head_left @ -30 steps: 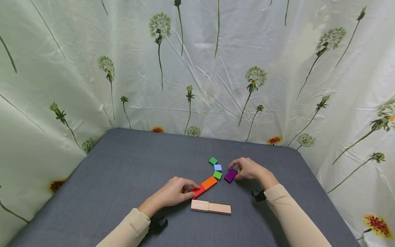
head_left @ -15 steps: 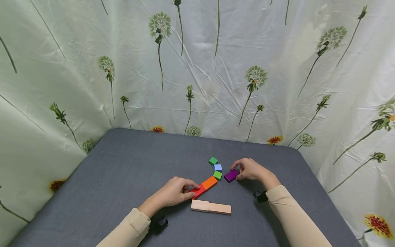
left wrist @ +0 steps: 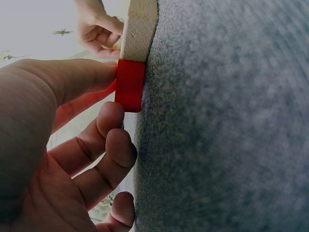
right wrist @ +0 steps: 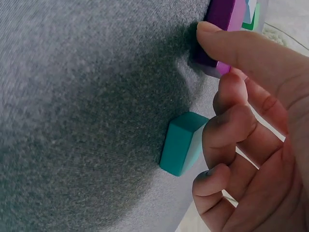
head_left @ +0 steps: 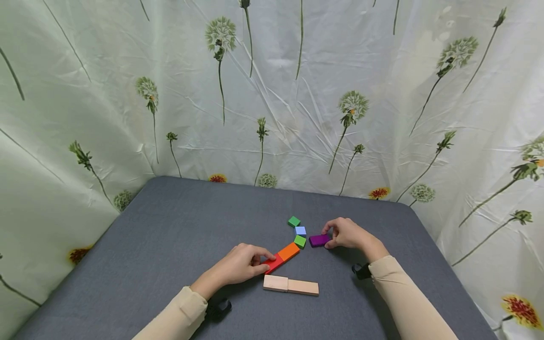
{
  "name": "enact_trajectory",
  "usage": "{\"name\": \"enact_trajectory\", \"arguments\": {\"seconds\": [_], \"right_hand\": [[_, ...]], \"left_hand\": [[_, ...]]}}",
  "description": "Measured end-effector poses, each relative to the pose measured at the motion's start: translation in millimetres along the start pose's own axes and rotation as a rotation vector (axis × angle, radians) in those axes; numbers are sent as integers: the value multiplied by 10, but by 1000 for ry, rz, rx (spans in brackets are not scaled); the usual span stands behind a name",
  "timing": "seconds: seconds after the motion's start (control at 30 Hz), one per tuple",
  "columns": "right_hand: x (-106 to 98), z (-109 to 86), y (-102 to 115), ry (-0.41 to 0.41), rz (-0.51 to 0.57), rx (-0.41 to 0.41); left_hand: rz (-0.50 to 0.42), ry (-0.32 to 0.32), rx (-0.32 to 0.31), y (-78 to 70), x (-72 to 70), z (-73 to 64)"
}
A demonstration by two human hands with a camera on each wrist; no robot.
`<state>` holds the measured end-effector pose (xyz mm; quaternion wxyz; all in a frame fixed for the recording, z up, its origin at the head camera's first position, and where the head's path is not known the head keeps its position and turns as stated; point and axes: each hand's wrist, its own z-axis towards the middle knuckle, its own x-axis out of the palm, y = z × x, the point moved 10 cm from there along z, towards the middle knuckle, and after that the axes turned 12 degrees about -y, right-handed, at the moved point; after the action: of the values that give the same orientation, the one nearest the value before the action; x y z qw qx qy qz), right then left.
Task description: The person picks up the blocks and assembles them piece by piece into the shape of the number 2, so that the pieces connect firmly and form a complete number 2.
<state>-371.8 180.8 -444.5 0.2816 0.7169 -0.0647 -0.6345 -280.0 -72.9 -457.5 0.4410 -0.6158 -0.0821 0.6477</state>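
My left hand (head_left: 240, 265) pinches the end of a red block (left wrist: 129, 86) lying flat on the grey table. An orange block (head_left: 289, 251) continues the line from the red one, up and to the right. Beyond it, a light green cube (head_left: 300, 242), a blue cube (head_left: 300, 231) and a dark green cube (head_left: 294, 221) curve away toward the back. My right hand (head_left: 349, 234) grips the right end of a purple block (head_left: 318, 241) between thumb and forefinger. The purple block's left end is close to the light green cube. Its right end is partly hidden by my fingers.
Two bare wooden blocks (head_left: 302, 286) lie end to end nearer me, below the red and orange line. A teal block (right wrist: 178, 145) sits below my right hand's curled fingers in the right wrist view. A flowered curtain (head_left: 280, 94) hangs behind the table (head_left: 204, 212).
My right hand has shifted slightly right and turned the purple block from a slant to nearly level across the table. My left hand has stayed on the red block.
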Motion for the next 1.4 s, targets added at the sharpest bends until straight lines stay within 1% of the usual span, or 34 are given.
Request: {"name": "enact_trajectory", "arguments": {"seconds": [0.23, 0.37, 0.7, 0.8, 0.9, 1.13, 1.4], "right_hand": [[-22, -17, -32, -6, 21, -22], [-47, -22, -41, -23, 31, -30], [-106, -23, -108, -30, 38, 7], [-134, -16, -105, -37, 32, -7], [-169, -6, -115, -54, 29, -5], [-260, 21, -56, -89, 35, -24], [-330, 99, 43, -108, 64, -12]], "left_hand": [[1, 2, -4, 3, 1, 1], [3, 0, -2, -2, -2, 0], [8, 1, -2, -19, -10, 0], [9, 0, 1, -21, -13, 3], [11, -2, 3, -20, -13, 5], [8, -5, 5, -16, -15, 0], [4, -3, 4, -17, -17, -3]]}}
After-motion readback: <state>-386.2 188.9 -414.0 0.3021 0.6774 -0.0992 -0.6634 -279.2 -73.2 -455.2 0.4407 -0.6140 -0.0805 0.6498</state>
